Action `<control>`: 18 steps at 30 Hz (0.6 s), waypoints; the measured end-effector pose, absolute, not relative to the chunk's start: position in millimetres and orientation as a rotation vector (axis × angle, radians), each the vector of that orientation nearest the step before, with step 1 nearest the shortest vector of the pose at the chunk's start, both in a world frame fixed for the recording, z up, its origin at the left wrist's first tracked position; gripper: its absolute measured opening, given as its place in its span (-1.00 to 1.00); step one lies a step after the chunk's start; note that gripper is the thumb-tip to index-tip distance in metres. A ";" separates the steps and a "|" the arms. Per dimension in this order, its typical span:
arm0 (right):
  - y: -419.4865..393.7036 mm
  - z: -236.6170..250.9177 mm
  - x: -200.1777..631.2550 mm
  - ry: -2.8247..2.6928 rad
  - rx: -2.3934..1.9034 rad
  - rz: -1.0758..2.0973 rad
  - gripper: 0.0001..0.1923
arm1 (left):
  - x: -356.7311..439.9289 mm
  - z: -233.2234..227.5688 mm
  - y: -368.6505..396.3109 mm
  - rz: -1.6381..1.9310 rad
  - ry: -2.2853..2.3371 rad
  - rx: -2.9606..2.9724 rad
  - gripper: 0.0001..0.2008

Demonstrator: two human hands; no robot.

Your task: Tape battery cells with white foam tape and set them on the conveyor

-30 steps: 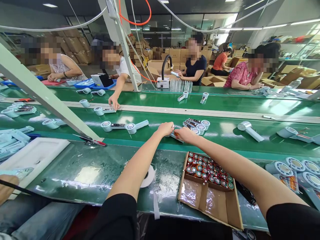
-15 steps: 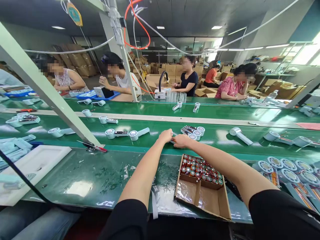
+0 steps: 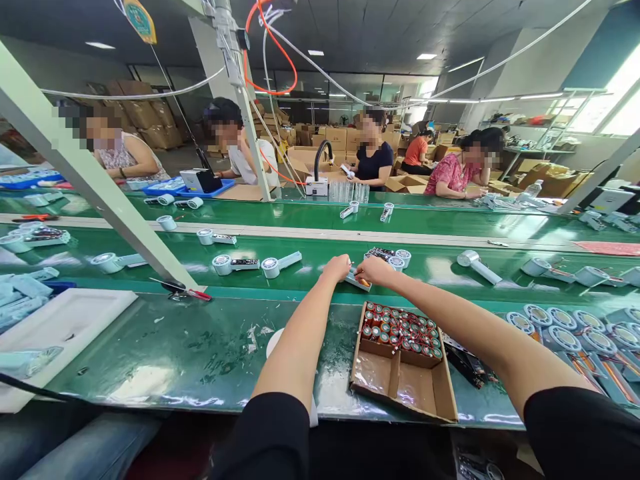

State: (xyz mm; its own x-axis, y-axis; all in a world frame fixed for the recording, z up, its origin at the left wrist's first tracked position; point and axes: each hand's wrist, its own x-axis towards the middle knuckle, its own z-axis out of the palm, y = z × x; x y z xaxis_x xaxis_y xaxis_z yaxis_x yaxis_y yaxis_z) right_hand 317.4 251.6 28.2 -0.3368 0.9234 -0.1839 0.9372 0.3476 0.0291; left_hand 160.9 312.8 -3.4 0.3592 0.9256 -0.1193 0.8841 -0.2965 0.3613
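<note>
Across the green conveyor belt (image 3: pixel 450 270), just beyond my cardboard box (image 3: pixel 405 377) of red-topped batteries (image 3: pixel 400 328), I reach with both arms, my left hand (image 3: pixel 337 267) and right hand (image 3: pixel 374 270) pinched together on a small fan part (image 3: pixel 359 280) lying on the belt.

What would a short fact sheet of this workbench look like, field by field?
Setting: long green conveyor belt with people seated along the far side
Left hand: on the belt, at one end of a small handheld fan part
Right hand: pinching the same part from the other side
Near the hands: cardboard box, its far compartment packed with round batteries
On the belt: more white fan units, scattered
Left of the person: red-handled cutters
</note>
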 end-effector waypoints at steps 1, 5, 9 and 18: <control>252.1 26.0 318.4 2.429 1.717 -0.118 -0.71 | 162.0 -4.2 313.8 0.159 1.582 2.259 -0.65; 254.1 14.1 311.7 2.419 1.767 -0.145 -0.67 | 166.2 -7.9 318.2 0.160 1.563 2.267 -0.65; 251.1 9.3 301.3 2.446 1.810 -0.238 -0.64 | 169.3 -8.5 316.2 0.150 1.557 2.296 -0.65; 221.2 45.9 344.5 2.669 2.026 -0.422 -0.67 | 172.7 24.0 298.9 0.206 1.712 2.313 -0.61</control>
State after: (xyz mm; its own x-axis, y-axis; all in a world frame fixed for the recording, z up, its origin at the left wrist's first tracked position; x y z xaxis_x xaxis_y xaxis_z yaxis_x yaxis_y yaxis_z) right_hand 344.5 221.2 45.9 -0.2626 0.9642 0.0370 0.9057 0.2596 -0.3351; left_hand 172.7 298.9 24.0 0.2970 0.9541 -0.0377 0.9178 -0.2743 0.2869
